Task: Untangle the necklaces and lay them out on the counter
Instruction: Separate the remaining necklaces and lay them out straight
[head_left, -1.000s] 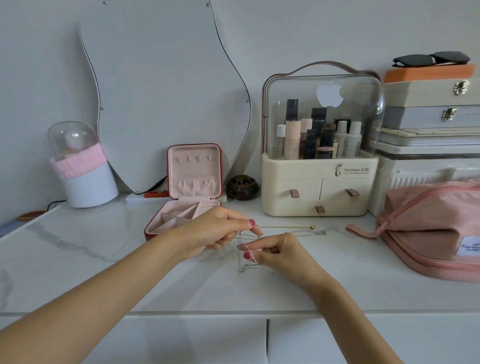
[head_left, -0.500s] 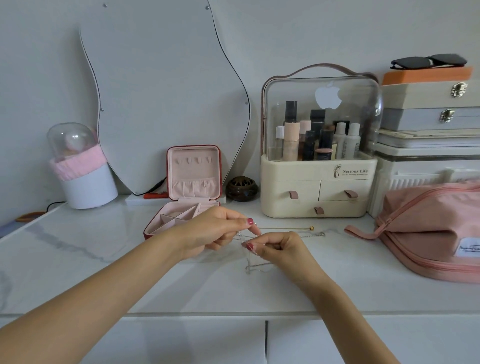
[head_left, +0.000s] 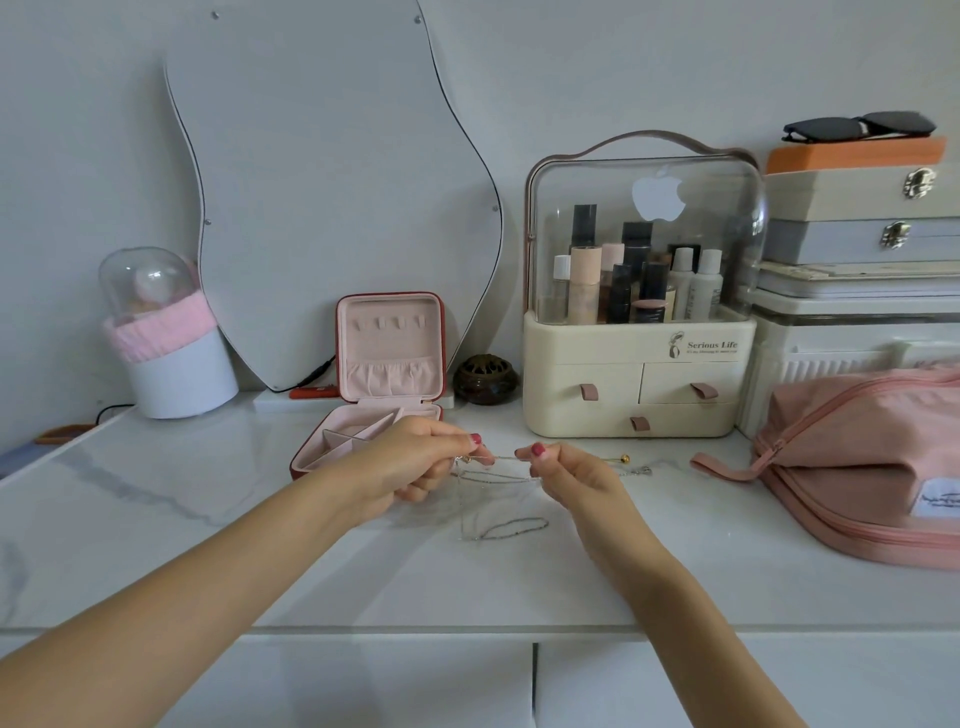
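Thin tangled necklaces hang between my two hands above the white marble counter (head_left: 208, 545). A silver chain (head_left: 511, 529) droops from the hands and its lower loop lies on the counter. A fine gold chain (head_left: 503, 458) stretches taut between the fingertips and runs on to a gold bead (head_left: 625, 459) past my right hand. My left hand (head_left: 415, 462) pinches the chains at their left end. My right hand (head_left: 569, 475) pinches them about a hand's width to the right.
An open pink jewellery box (head_left: 374, 395) stands just behind my left hand. A cream cosmetics organiser (head_left: 639, 384) and a dark round pot (head_left: 485, 379) sit at the back. A pink zip bag (head_left: 872, 457) lies at the right, a white pot (head_left: 176, 374) at the left.
My hands have drawn apart sideways, pulling the gold chain taut between them. The silver loop has spread out wider on the counter.
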